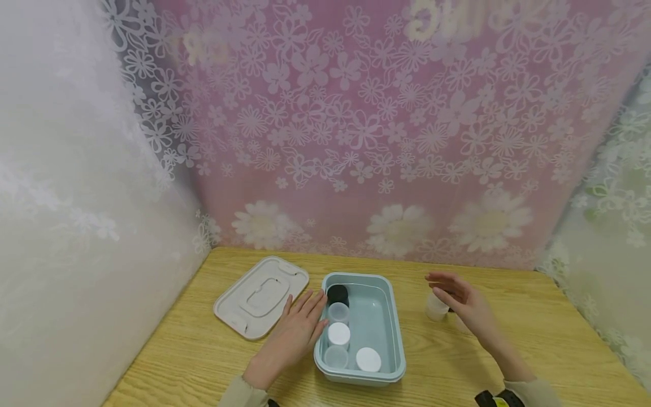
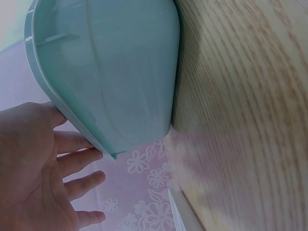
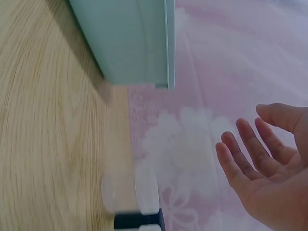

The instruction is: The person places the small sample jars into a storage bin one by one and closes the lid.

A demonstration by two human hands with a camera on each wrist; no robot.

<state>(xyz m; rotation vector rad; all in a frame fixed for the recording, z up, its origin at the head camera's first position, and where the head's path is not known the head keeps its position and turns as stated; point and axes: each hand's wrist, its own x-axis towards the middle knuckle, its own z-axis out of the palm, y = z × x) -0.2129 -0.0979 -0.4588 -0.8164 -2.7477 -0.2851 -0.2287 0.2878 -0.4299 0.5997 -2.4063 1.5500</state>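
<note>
A light blue plastic bin (image 1: pixel 373 308) stands on the table. My left hand (image 1: pixel 297 333) touches its left rim with straight, spread fingers. Along the bin's left side is a row of small jars: a black-lidded jar (image 1: pixel 337 294), a translucent-lidded jar (image 1: pixel 338 312), a white-lidded jar (image 1: pixel 338 334) and another translucent one (image 1: pixel 336 357). A second white-lidded jar (image 1: pixel 368 359) sits at the front right inside. Off to the right, my right hand (image 1: pixel 470 311) hovers with loosely bent fingers, holding nothing. Below it are a clear jar (image 1: pixel 436 308) and a dark-lidded jar (image 3: pixel 137 220), partly hidden.
A pale lid (image 1: pixel 261 297) with a raised middle lies flat to the left of the bin. The wooden table (image 1: pixel 422 373) ends at a pink flowered curtain (image 1: pixel 351 220) behind, with pale curtains on both sides.
</note>
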